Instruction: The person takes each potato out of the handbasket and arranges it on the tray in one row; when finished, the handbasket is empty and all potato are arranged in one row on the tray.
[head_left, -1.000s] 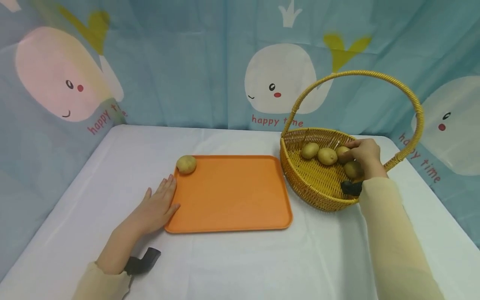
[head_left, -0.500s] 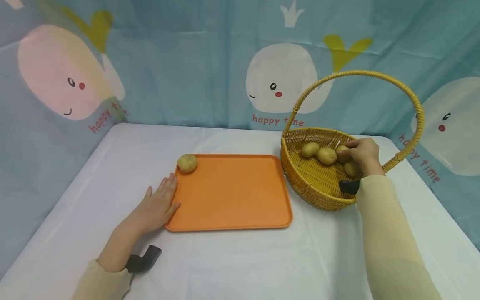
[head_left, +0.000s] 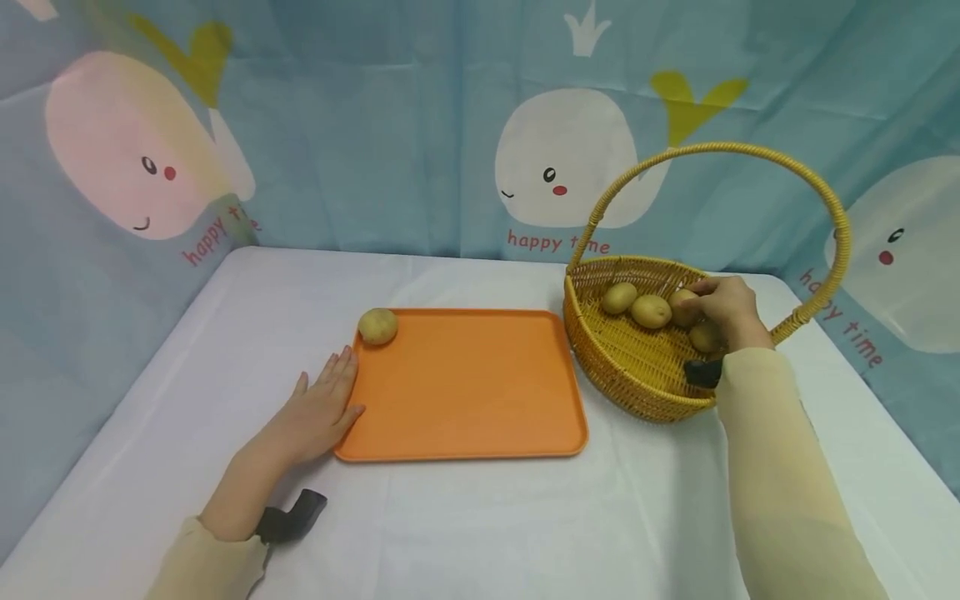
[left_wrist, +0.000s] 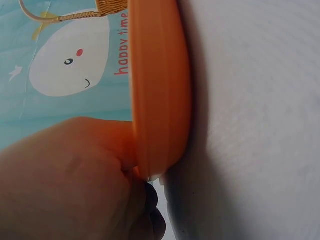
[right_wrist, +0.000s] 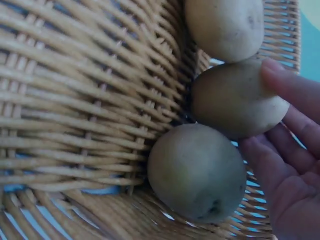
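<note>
Right hand (head_left: 727, 307) is pinched on one potato (head_left: 682, 308) at its 9 o'clock, inside basket (head_left: 630, 396); long axis aimed roughly handward. Tray (head_left: 465, 383) is placed at 8–9 o'clock, left edge touched by straight-fingered left hand (head_left: 318, 412).

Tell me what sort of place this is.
Probably a staged indoor tabletop set-up: a white-covered table, a blue cartoon-printed curtain hung behind it, and an orange tray laid out on top.
</note>
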